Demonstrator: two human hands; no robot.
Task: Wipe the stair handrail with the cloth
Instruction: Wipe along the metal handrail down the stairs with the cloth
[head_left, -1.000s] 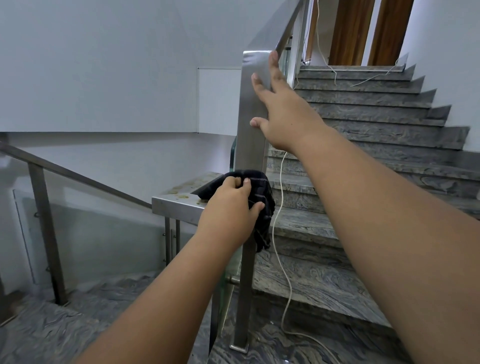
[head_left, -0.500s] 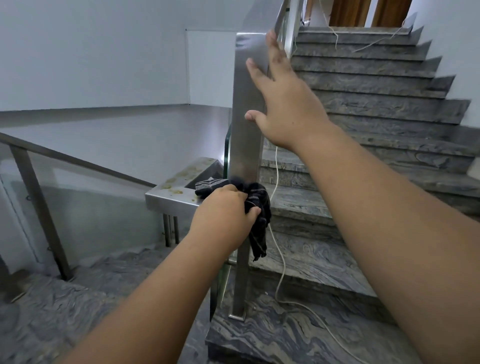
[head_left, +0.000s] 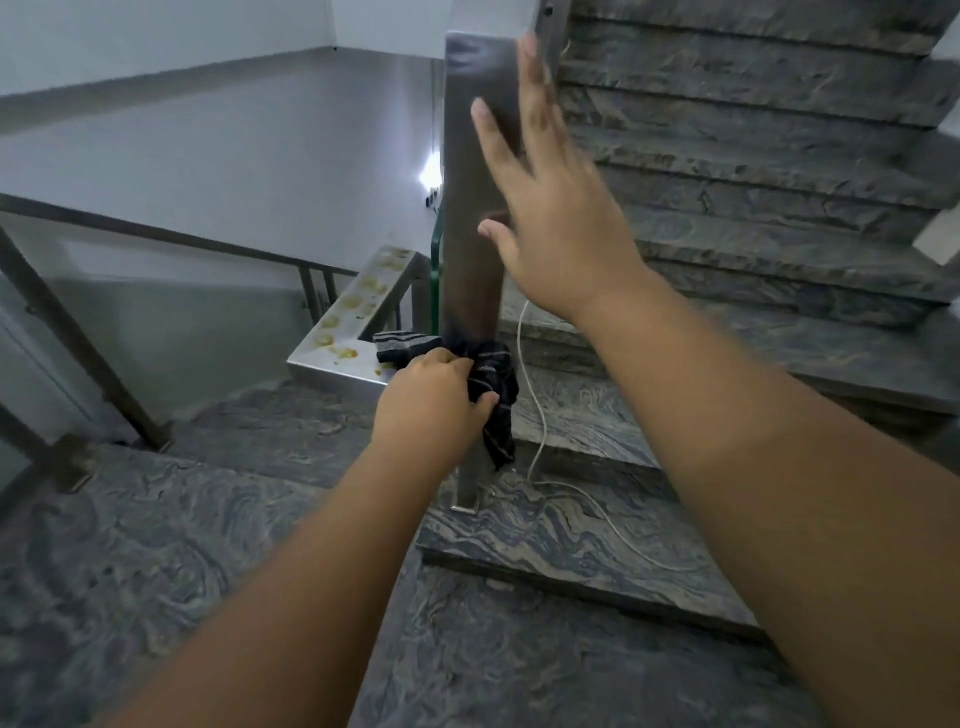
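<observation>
A steel stair handrail (head_left: 470, 218) rises as a flat vertical section at the stair corner and bends into a low horizontal piece (head_left: 343, 338) dotted with yellowish stains. My left hand (head_left: 434, 400) is shut on a dark striped cloth (head_left: 493, 387), pressing it against the foot of the vertical section where it meets the horizontal piece. A tail of cloth hangs down to the right of the post. My right hand (head_left: 550, 208) lies flat and open against the upper face of the vertical section, fingers spread.
Grey marbled stone steps (head_left: 753, 249) climb to the right, and a landing (head_left: 156, 545) spreads below. A thin white cable (head_left: 540, 431) trails down the steps beside the post. A second rail with a glass panel (head_left: 104, 312) slopes down on the left.
The view has tilted down towards the landing. My left hand with the cloth has stayed at the base of the vertical section, and my right hand stays flat on the rail higher up.
</observation>
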